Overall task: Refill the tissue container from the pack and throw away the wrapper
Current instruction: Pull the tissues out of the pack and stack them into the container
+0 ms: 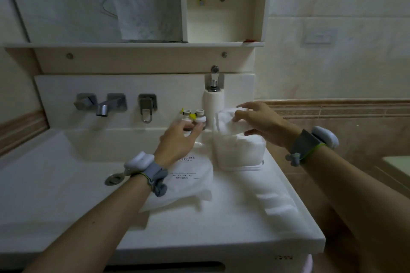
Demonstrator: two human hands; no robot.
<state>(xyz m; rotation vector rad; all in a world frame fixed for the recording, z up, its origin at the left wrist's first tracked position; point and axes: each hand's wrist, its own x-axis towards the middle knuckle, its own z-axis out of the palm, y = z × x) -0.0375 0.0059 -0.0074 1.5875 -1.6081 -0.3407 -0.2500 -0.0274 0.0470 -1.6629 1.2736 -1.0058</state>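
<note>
My right hand [259, 122] grips a stack of white tissues [224, 118], thumb below and fingers over the top. It holds the stack just above the open tissue container [239, 153], a pale box at the back right of the counter with white tissue inside. My left hand [179, 139] reaches forward beside the container with its fingers stretched out and nothing in it. The white wrapper [190, 177], printed KIMHOME, lies flat and crumpled on the counter below my left wrist.
Two small white bottles [193, 117] stand on the ledge by my left fingertips. A paper roll [213, 102] stands under a chrome tap behind the container. The basin with its drain [114, 178] is at the left; wall taps [104, 104] are above it. The counter ends at the right.
</note>
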